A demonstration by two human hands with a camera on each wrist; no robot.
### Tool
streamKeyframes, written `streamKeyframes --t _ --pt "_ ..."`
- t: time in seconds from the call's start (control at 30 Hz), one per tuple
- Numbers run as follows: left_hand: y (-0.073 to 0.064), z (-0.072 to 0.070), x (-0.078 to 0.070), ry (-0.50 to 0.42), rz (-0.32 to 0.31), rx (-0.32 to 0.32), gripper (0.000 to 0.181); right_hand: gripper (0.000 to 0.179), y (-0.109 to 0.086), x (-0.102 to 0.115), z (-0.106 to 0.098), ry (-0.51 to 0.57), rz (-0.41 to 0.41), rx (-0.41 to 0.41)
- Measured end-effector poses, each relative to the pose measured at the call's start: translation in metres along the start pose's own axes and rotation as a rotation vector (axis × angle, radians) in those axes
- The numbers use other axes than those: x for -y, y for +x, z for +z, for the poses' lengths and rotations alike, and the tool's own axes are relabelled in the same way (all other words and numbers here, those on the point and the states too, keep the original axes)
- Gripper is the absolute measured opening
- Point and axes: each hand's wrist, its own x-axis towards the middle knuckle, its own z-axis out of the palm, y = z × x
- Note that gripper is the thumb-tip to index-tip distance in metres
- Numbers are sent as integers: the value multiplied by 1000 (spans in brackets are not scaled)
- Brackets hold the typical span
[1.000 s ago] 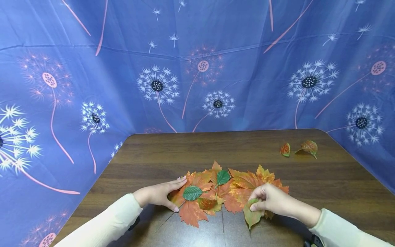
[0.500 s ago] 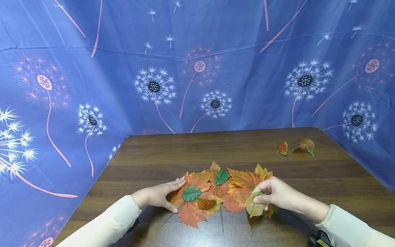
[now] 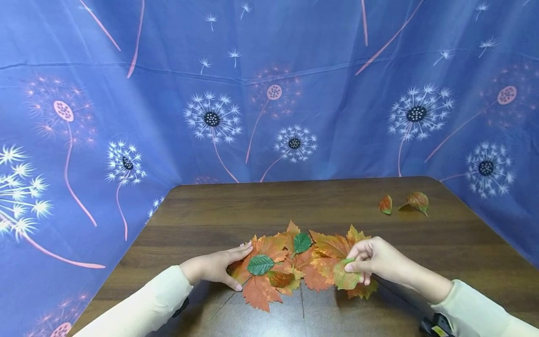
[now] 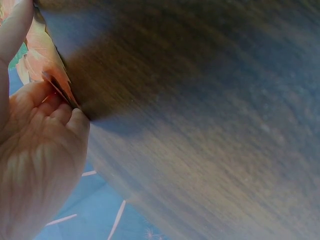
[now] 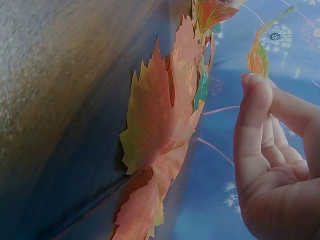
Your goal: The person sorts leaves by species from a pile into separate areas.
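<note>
My right hand [image 3: 379,262] pinches a yellow-green artificial leaf [image 3: 344,276] between thumb and fingers, over the right end of a row of orange maple leaves [image 3: 259,291]. The right wrist view shows this pinched leaf [image 5: 257,59] held above the fingertips, apart from the orange leaves [image 5: 157,107]. At the row's left end, my left hand [image 3: 219,267] lies with fingers spread, its fingertips at the leaf edges. Two small dark green leaves [image 3: 260,265] lie on top of the row, one left and one near the middle. A red-green leaf [image 3: 281,279] sits low in it.
Two small red-green leaves [image 3: 418,201] lie on the brown wooden table [image 3: 202,201] at the back right. Thin dark stems [image 3: 302,302] run from the row toward the front. A blue dandelion-print cloth [image 3: 168,42] hangs behind and beside the table.
My right hand has moved slightly right and up with the pinched leaf, whose tip has lifted and turned. The left hand and the row have stayed put.
</note>
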Motion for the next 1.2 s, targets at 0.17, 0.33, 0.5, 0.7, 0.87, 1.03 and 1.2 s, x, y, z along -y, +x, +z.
streamKeyframes --t 0.17,0.33,0.5,0.7,0.87,1.03,1.2 --pt "1 -1 0 1 -9 9 100 26 -2 0 -1 1 30 -12" --pt "1 -2 0 17 -9 19 100 26 -1 3 -5 -21 76 -53" --pt "1 -2 1 15 -6 22 99 26 0 2 -9 -46 49 -87" --pt "2 -2 0 -6 -25 16 99 26 -1 2 -14 -40 21 -115" --pt "3 -1 -2 15 -21 9 100 29 -1 6 -19 -28 23 -128" --pt "3 -2 -4 22 -27 7 99 29 2 7 -22 -26 22 -140" --pt "1 -2 -3 15 -41 12 100 26 7 8 -24 8 9 -153"
